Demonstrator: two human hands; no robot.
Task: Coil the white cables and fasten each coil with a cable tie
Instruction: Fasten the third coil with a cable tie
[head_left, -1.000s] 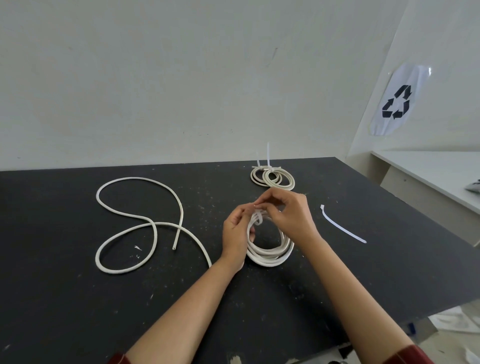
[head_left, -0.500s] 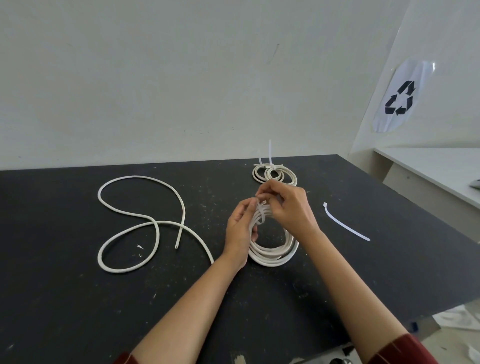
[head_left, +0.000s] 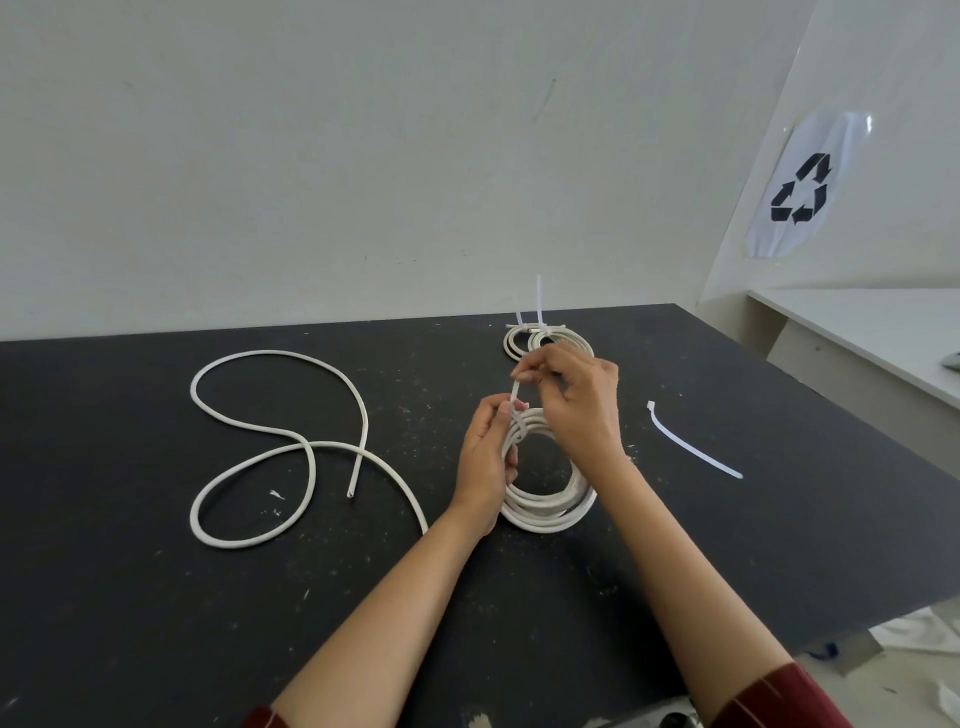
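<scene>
On the black table (head_left: 675, 545), the left hand (head_left: 485, 457) is gripping the white coil (head_left: 545, 512) at its top; the right hand (head_left: 582, 402) is pinching the cable tie's tail (head_left: 515, 391) above it. A loose cable (head_left: 291, 447) is lying to the left, a spare tie (head_left: 691, 441) to the right, and a fastened coil (head_left: 540, 340) beyond.

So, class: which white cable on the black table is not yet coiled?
The long loose white cable at the left, sprawling in open curves; the other two are wound coils.

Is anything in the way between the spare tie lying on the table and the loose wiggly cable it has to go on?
Yes. The spare tie lies on the right and the loose cable on the left. Between them are the coil and both hands: left hand holding it, right hand pulling its tie.
</scene>
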